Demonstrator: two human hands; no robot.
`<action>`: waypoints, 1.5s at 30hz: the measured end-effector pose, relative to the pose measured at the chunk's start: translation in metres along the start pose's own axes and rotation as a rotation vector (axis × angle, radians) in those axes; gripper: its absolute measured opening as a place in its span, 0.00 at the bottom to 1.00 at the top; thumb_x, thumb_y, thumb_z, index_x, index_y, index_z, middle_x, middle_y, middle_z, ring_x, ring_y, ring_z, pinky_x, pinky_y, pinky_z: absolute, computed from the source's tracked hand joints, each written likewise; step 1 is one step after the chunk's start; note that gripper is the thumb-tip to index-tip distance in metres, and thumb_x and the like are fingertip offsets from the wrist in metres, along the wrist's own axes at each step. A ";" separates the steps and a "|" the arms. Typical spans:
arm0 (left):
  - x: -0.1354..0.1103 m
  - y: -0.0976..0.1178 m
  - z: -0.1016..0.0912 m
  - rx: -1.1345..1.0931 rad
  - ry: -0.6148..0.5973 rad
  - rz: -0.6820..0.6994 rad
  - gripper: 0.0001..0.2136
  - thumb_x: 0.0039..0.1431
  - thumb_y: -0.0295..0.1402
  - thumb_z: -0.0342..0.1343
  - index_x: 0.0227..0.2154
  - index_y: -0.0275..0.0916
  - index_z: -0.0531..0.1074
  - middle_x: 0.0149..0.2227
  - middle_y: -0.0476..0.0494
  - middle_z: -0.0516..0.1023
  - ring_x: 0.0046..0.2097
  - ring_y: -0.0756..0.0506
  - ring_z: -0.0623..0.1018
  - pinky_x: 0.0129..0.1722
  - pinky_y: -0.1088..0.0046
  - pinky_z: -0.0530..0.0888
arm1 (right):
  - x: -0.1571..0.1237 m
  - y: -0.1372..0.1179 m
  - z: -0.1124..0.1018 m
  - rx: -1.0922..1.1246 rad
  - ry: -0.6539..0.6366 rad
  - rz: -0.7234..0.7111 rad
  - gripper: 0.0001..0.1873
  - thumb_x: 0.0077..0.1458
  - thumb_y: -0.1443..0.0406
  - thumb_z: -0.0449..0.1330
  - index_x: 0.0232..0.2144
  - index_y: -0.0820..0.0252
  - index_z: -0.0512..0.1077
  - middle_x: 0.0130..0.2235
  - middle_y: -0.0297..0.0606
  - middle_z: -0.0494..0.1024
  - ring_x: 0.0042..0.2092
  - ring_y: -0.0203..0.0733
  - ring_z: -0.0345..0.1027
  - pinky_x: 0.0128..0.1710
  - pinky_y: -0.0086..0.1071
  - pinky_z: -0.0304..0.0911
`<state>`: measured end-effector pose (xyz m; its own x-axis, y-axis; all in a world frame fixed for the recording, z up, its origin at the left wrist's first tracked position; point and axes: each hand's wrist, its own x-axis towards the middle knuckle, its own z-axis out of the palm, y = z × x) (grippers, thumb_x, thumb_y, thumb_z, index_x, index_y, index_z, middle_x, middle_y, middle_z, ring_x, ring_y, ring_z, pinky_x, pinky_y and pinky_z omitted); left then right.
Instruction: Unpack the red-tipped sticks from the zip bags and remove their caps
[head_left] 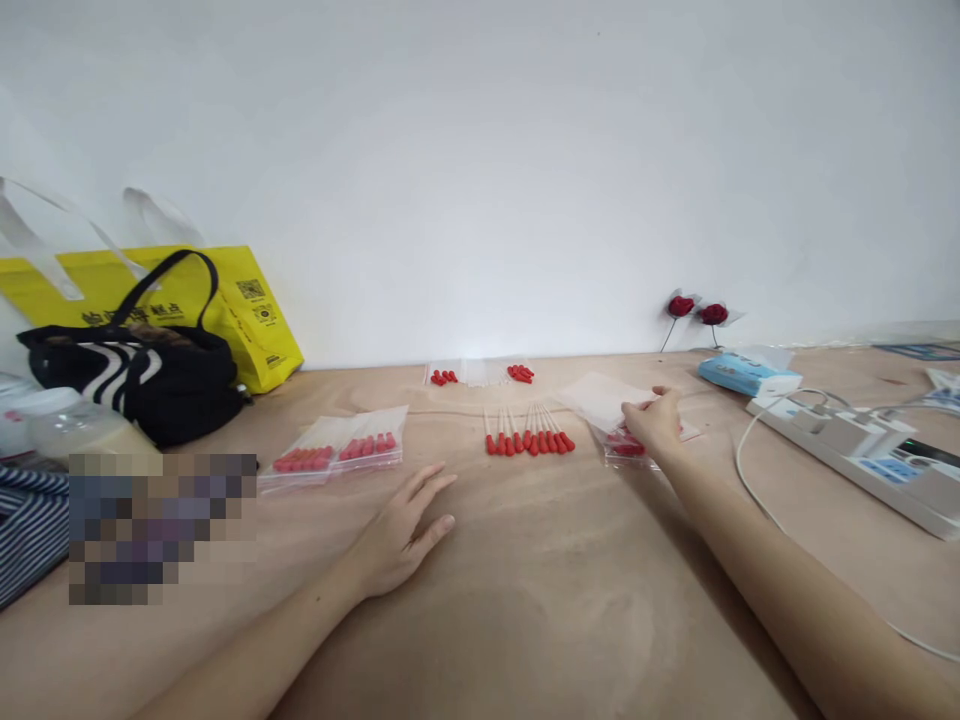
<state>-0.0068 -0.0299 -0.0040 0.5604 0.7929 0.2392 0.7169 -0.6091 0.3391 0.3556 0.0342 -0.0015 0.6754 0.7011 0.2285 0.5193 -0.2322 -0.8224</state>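
My left hand [405, 525] rests on the wooden table with its fingers stretched out, holding nothing. At the right, my right hand [654, 422] pinches the top of a clear zip bag [626, 462] with red-ended pieces inside. A row of several thin pale sticks with red bulb-like ends [529, 442] lies on the table between my hands, red ends towards me. Left of them, two clear zip bags overlap, a left one [302, 459] and a right one [368, 447], both holding pinkish-red-ended pieces. Farther back, small bags hold red-ended pieces at left [444, 377] and right [520, 374].
A yellow bag [259, 345], a black bag [161, 385] and a clear container [90, 430] stand at the left. At the right are a tissue pack [748, 375], a power strip [862, 462] with cables, and two dark red flowers [681, 306] by the wall.
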 end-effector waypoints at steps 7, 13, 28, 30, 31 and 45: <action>0.000 0.004 -0.003 0.000 -0.043 -0.028 0.17 0.59 0.38 0.43 0.51 0.42 0.59 0.57 0.40 0.57 0.56 0.41 0.61 0.54 0.59 0.62 | -0.007 0.013 -0.003 -0.354 0.267 -0.157 0.32 0.44 0.57 0.56 0.49 0.69 0.55 0.49 0.59 0.58 0.50 0.59 0.54 0.43 0.44 0.51; -0.001 -0.001 0.000 -0.020 -0.039 -0.021 0.17 0.60 0.40 0.42 0.50 0.43 0.61 0.57 0.41 0.56 0.57 0.42 0.61 0.54 0.60 0.62 | -0.035 0.016 -0.014 -0.573 -0.015 -0.569 0.21 0.47 0.49 0.50 0.32 0.58 0.70 0.36 0.42 0.70 0.42 0.50 0.59 0.42 0.42 0.48; 0.001 0.002 -0.002 -0.018 -0.067 -0.026 0.15 0.60 0.39 0.42 0.47 0.42 0.64 0.56 0.40 0.58 0.56 0.41 0.62 0.54 0.59 0.62 | -0.072 0.010 -0.027 -0.987 -0.320 -0.708 0.14 0.54 0.74 0.45 0.31 0.67 0.70 0.34 0.52 0.72 0.31 0.46 0.68 0.27 0.34 0.54; 0.001 0.002 -0.001 -0.022 -0.066 -0.020 0.15 0.60 0.39 0.42 0.47 0.42 0.64 0.56 0.40 0.58 0.56 0.41 0.62 0.53 0.59 0.62 | -0.073 0.014 -0.035 -0.976 -0.306 -0.657 0.13 0.56 0.71 0.45 0.32 0.65 0.69 0.33 0.49 0.72 0.30 0.45 0.68 0.26 0.32 0.54; 0.001 0.002 -0.001 -0.024 -0.065 -0.015 0.15 0.60 0.39 0.43 0.47 0.42 0.64 0.56 0.40 0.58 0.56 0.41 0.62 0.53 0.60 0.62 | -0.072 0.015 -0.039 -0.952 -0.296 -0.651 0.12 0.57 0.67 0.46 0.32 0.64 0.69 0.33 0.48 0.73 0.31 0.45 0.68 0.26 0.32 0.54; 0.001 0.003 -0.002 -0.023 -0.077 -0.008 0.14 0.59 0.38 0.43 0.46 0.41 0.64 0.54 0.40 0.60 0.54 0.42 0.64 0.53 0.61 0.63 | -0.072 0.008 -0.060 -0.936 -0.496 -0.608 0.10 0.43 0.76 0.50 0.26 0.65 0.70 0.33 0.46 0.73 0.33 0.42 0.67 0.28 0.29 0.52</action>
<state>-0.0048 -0.0316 -0.0011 0.5857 0.7934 0.1660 0.7123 -0.6015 0.3617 0.3425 -0.0585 0.0065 0.0248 0.9983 0.0536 0.9956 -0.0295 0.0885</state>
